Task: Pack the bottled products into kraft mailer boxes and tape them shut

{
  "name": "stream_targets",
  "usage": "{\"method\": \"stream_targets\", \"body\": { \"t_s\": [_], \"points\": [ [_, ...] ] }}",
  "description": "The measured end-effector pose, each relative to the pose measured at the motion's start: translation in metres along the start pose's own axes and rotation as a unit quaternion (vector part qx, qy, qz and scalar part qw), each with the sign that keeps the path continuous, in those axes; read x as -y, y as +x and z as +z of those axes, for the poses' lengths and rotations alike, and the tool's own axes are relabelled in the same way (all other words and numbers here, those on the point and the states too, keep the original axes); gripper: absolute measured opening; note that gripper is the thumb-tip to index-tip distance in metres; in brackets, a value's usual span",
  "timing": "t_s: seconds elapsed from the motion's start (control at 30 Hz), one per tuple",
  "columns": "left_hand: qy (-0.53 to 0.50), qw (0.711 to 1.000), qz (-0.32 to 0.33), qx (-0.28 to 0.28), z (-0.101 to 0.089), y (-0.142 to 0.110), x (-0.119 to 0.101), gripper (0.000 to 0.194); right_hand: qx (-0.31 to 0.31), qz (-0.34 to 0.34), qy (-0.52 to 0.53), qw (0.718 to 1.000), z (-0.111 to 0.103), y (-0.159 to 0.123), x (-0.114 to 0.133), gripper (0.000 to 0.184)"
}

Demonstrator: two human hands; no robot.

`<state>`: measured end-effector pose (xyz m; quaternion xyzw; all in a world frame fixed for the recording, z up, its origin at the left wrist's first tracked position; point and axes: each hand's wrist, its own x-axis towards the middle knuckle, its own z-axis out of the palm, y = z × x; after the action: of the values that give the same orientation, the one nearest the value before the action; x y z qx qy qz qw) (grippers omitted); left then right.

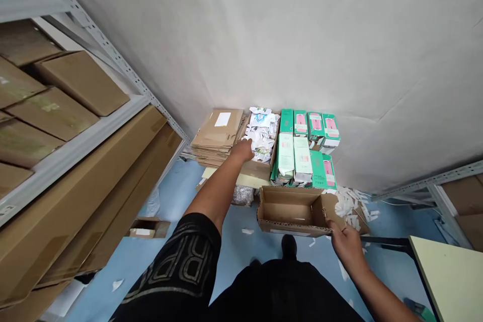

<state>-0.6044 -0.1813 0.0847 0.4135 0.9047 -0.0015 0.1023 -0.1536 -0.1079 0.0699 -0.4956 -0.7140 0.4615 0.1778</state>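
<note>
My right hand (346, 242) grips the right end flap of an empty-looking open cardboard box (290, 227), which is tilted toward me above the floor. My left hand (242, 150) reaches forward to the left edge of another cardboard box (257, 168), filled with crumpled printed white paper (261, 136). Its fingers are curled, and white paper shows beside them; what they hold is hidden. Left of that box lies a stack of flattened cardboard (219, 133) with a white label. On the right stand several green-and-white cartons (302, 158) with pink panels.
Shelving (124, 68) on the left holds several brown boxes (81, 80). White paper scraps (354, 206) lie in a heap at the right, with more on the blue floor (241, 256). A pale tabletop (449, 271) is at lower right; a grey wall (279, 35) stands behind.
</note>
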Motion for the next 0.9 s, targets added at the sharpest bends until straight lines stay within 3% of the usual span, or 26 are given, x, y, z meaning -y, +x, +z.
{"method": "stream_targets", "body": {
  "t_s": [0.1, 0.27, 0.37, 0.53, 0.6, 0.7, 0.8, 0.9],
  "points": [
    [0.023, 0.998, -0.012, 0.052, 0.011, 0.025, 0.001, 0.064, 0.025, 0.001, 0.005, 1.000, 0.002, 0.014, -0.002, 0.044],
    [0.026, 0.997, 0.003, 0.070, 0.023, 0.043, 0.006, 0.039, 0.036, 0.000, 0.011, 0.999, 0.005, 0.028, -0.002, 0.046],
    [0.016, 0.999, 0.012, 0.049, 0.021, 0.043, 0.010, 0.033, 0.041, 0.002, 0.001, 0.999, 0.008, 0.030, 0.000, 0.046],
    [-0.022, 0.999, 0.019, -0.033, 0.003, 0.032, 0.015, 0.035, 0.049, 0.004, -0.014, 0.999, 0.015, 0.027, 0.006, 0.046],
    [-0.092, 0.990, 0.032, -0.098, -0.008, 0.021, 0.011, 0.032, 0.049, 0.002, -0.017, 0.999, 0.017, 0.025, 0.007, 0.044],
    [-0.250, 0.949, 0.065, -0.181, -0.025, -0.010, -0.005, 0.024, 0.050, -0.001, -0.017, 0.999, 0.022, 0.022, 0.008, 0.042],
    [-0.366, 0.909, 0.114, -0.163, -0.035, -0.056, -0.033, 0.023, 0.047, -0.002, -0.021, 0.999, 0.027, 0.018, 0.009, 0.042],
    [-0.427, 0.878, 0.192, -0.096, -0.033, -0.106, -0.062, 0.026, 0.038, -0.015, -0.020, 0.999, 0.032, 0.013, 0.013, 0.042]
  ]
}}
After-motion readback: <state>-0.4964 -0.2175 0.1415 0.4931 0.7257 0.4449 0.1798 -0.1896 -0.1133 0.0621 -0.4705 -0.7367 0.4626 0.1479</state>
